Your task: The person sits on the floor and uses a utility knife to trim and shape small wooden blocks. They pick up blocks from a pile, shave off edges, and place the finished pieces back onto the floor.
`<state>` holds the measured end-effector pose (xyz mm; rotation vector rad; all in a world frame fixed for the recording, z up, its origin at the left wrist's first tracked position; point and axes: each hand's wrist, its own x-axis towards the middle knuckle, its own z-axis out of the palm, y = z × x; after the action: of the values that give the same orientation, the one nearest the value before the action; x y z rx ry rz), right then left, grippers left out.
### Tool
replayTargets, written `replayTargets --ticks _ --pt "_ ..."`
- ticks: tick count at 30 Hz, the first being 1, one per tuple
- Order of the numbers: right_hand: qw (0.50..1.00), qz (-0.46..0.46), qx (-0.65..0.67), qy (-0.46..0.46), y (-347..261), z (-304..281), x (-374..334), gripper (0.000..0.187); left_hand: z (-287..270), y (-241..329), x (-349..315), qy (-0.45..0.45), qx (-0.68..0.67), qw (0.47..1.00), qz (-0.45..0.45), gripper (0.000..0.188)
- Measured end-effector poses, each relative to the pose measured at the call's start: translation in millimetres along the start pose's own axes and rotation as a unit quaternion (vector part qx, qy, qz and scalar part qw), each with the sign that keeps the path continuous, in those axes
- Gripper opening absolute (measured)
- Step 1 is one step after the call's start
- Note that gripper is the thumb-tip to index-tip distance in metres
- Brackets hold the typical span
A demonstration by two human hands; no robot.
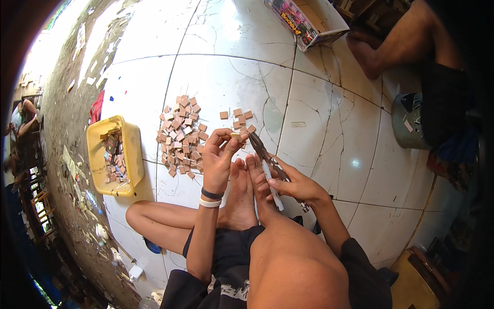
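Between the thumb and fingers of my left hand point(218, 157) is a small tan square piece point(236, 137). My right hand point(298, 184) is wrapped around a pair of pliers point(261, 149) with worn, partly white handles. A brown square piece point(251, 129) shows at the tip of the pliers' jaws; whether they grip it I cannot tell. Just beyond my hands lies a small group of brown square pieces point(237, 112). To the left spreads a larger pile of similar pieces point(180, 138), several with thin pins sticking out.
A yellow tub point(135, 159) holding more pieces stands at the left. My bare feet point(241, 193) rest below my hands. An open cardboard box point(309, 31) lies at the far side. Another person's leg point(406, 44) and a green bucket point(404, 129) are at the right. The floor tiles point(355, 139) are cracked.
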<state>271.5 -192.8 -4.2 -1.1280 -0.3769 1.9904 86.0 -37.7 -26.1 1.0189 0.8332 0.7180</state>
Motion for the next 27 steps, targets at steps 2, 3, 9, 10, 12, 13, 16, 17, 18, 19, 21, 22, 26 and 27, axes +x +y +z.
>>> replayTargets --ticks 2,3,9,10,12,13,16,17,18,19,21,22,26,27 --pt "0.998 -0.024 0.055 -0.008 0.9 2.8 -0.2 0.082 1.9 -1.0 -0.3 0.005 0.005 1.000 0.006 0.021" --pt "0.999 -0.018 0.050 -0.001 1.1 2.7 -0.2 0.083 1.5 -1.5 0.7 0.007 0.031 0.999 0.014 0.021" --pt "0.999 -0.008 0.053 -0.009 1.0 0.4 -1.8 0.082 0.4 -2.7 0.7 -0.013 0.055 0.998 0.027 0.021" --pt "0.999 -0.007 0.051 -0.008 0.8 0.7 -2.0 0.082 1.0 -2.2 0.2 -0.018 0.054 0.998 0.030 0.021" --pt "0.999 -0.013 0.052 -0.011 0.2 1.7 -2.2 0.082 2.7 -1.1 -0.1 -0.023 0.051 0.998 0.034 0.021" --pt "0.998 -0.019 0.055 -0.015 0.0 2.3 -2.3 0.082 3.6 -0.6 -0.2 -0.023 0.048 0.998 0.035 0.020" --pt "0.998 -0.024 0.056 -0.024 -1.7 3.0 -3.1 0.083 5.6 1.0 0.3 -0.025 0.057 0.997 0.037 0.017" --pt "0.998 -0.027 0.053 -0.024 -2.2 3.0 -3.4 0.083 6.0 1.3 0.5 -0.027 0.063 0.997 0.037 0.016" --pt "0.998 -0.022 0.054 -0.022 -2.5 3.2 -3.9 0.083 6.2 1.6 0.7 -0.026 0.065 0.997 0.035 0.015" --pt "0.998 -0.021 0.052 -0.018 -2.6 3.4 -4.6 0.084 6.4 1.8 0.8 -0.025 0.068 0.997 0.033 0.014" --pt "0.998 -0.023 0.053 -0.010 -2.2 4.1 -4.8 0.085 6.2 2.0 1.0 -0.025 0.073 0.997 0.031 0.013" --pt "0.998 -0.027 0.055 -0.007 -1.6 4.5 -4.6 0.086 5.9 2.1 1.2 -0.025 0.075 0.996 0.030 0.014" --pt "0.997 -0.040 0.066 -0.004 3.3 2.6 -3.4 0.088 4.7 2.1 1.1 -0.028 0.076 0.996 0.038 0.014" --pt "0.998 -0.028 0.061 -0.007 5.2 0.6 -3.0 0.088 4.3 2.0 1.2 -0.028 0.078 0.996 0.037 0.014"
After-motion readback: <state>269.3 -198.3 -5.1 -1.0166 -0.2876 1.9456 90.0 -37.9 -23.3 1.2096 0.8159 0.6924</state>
